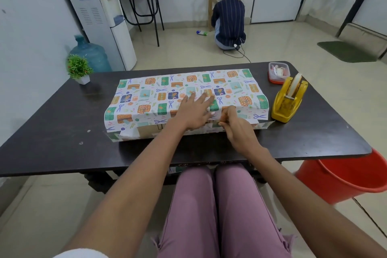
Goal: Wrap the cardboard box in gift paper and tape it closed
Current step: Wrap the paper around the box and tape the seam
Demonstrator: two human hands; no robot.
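A flat cardboard box (pixel 149 130) lies on the dark table (pixel 62 115), draped in patterned gift paper (pixel 159 92). Bare cardboard shows along the near side where the paper edge stops. My left hand (pixel 193 111) lies flat with straight fingers on top of the paper, pressing it down. My right hand (pixel 234 125) is at the near edge of the box, fingers curled, pinching the paper edge there. A yellow tape dispenser (pixel 289 100) stands to the right of the box.
A small clear container with a red lid (pixel 278 72) sits behind the dispenser. A potted plant (pixel 79 69) stands at the table's far left corner. A red bucket (pixel 343 176) is on the floor at right. A person crouches on the floor beyond.
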